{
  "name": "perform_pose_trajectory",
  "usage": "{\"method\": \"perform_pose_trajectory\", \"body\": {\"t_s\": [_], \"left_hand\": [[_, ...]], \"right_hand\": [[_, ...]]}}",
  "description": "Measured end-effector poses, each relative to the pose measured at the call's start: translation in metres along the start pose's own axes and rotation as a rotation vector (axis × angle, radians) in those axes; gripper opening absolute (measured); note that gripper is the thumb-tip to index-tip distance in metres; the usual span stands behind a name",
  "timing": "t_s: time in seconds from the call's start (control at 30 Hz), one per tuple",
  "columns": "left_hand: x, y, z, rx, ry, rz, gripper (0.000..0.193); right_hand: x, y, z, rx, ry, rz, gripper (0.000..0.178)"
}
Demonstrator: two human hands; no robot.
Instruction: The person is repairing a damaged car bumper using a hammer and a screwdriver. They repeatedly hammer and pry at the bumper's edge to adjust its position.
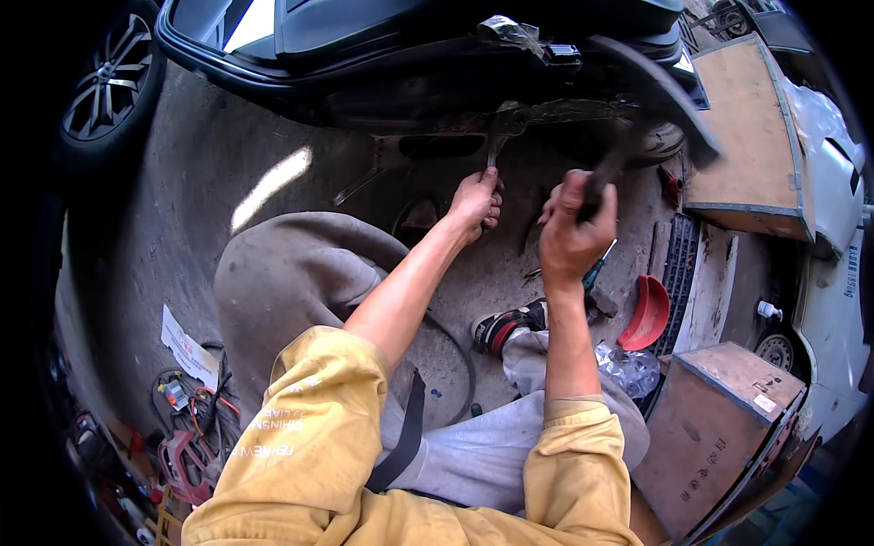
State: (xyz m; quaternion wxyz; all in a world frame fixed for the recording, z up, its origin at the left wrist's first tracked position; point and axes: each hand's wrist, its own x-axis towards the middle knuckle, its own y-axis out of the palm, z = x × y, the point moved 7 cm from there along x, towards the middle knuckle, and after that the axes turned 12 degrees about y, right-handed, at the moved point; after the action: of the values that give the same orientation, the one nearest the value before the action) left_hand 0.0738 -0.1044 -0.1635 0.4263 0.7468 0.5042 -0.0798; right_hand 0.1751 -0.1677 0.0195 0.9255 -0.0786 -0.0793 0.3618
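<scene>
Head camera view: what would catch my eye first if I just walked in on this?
Most likely the two bare hands at centre: the left hand grips a metal tool set against the rusty underside of the black scooter across the top, while the right hand holds up a dark, motion-blurred handle. After that, the red plastic bowl on the concrete floor at right, beside wooden boxes.

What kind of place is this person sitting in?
Probably a vehicle repair workshop. A black scooter body stands over a stained concrete floor, the left hand holds a metal wrench against its underside, and a car's alloy wheel stands nearby.
</scene>
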Motion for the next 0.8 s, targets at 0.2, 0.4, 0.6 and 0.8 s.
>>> {"method": "perform_pose_trajectory", "body": {"t_s": [0.2,0.4,0.6,0.8], "left_hand": [[0.017,-0.005,0.011,0.289,0.138,-0.128,0.037],[0.008,0.014,-0.003,0.133,0.112,-0.166,0.039],[-0.001,0.025,-0.011,0.121,0.043,-0.143,0.035],[0.009,0.025,-0.006,0.259,0.101,-0.178,0.038]], "right_hand": [[-0.006,0.012,-0.047,-0.439,-0.156,0.042,0.025],[-0.03,0.009,-0.037,-0.393,0.066,0.077,0.026],[-0.009,-0.007,0.031,-0.033,0.024,-0.038,0.031],[-0.001,-0.003,-0.032,-0.327,-0.175,-0.013,0.023]]}}
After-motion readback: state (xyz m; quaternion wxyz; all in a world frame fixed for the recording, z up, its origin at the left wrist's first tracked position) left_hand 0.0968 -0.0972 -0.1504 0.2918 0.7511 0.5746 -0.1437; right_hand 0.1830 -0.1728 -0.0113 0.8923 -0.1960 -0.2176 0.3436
